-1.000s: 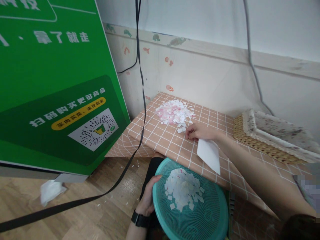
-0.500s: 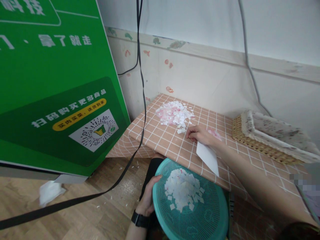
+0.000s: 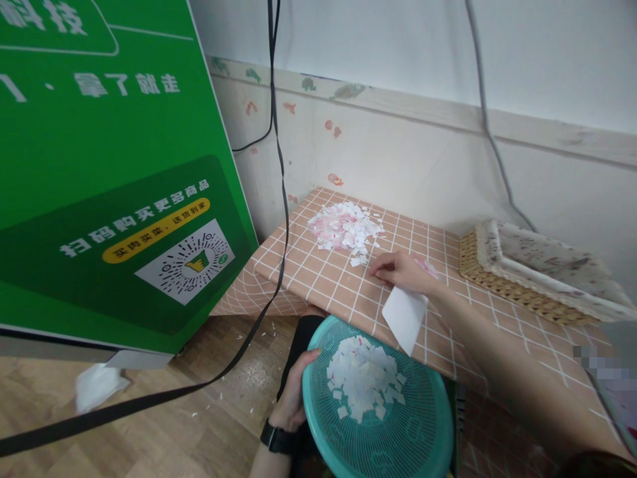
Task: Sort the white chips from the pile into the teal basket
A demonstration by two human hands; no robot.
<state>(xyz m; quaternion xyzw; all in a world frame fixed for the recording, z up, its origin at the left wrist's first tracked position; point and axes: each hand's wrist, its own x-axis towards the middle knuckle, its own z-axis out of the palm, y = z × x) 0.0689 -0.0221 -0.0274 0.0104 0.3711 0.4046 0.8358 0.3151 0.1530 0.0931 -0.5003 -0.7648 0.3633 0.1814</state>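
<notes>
My left hand [image 3: 294, 393] is closed on the left rim of a round teal plastic sieve basket [image 3: 423, 431]. A heap of white paper scraps [image 3: 363, 372] lies inside the basket, with a few pink bits among them. Over the table, my right hand [image 3: 401, 272] has its thumb and fingers drawn together. A white piece of paper [image 3: 405, 320] hangs below its palm, held in the hand. I cannot make out anything between the fingertips. Just beyond them, a pile of white and pink paper scraps [image 3: 346, 227] sits on the checked tablecloth [image 3: 318, 275].
A wicker basket [image 3: 522, 292] with a cloth lining stands at the table's right. More pinkish paper [image 3: 426, 265] lies behind my right hand. On the left rises a green printed panel [image 3: 119, 133]. A black strap [image 3: 249, 338] crosses in front. Scraps dot the wooden floor [image 3: 213, 425].
The white paper under my right hand has swung leftward and now faces me more broadly. My left hand and the teal basket have stayed almost in place.
</notes>
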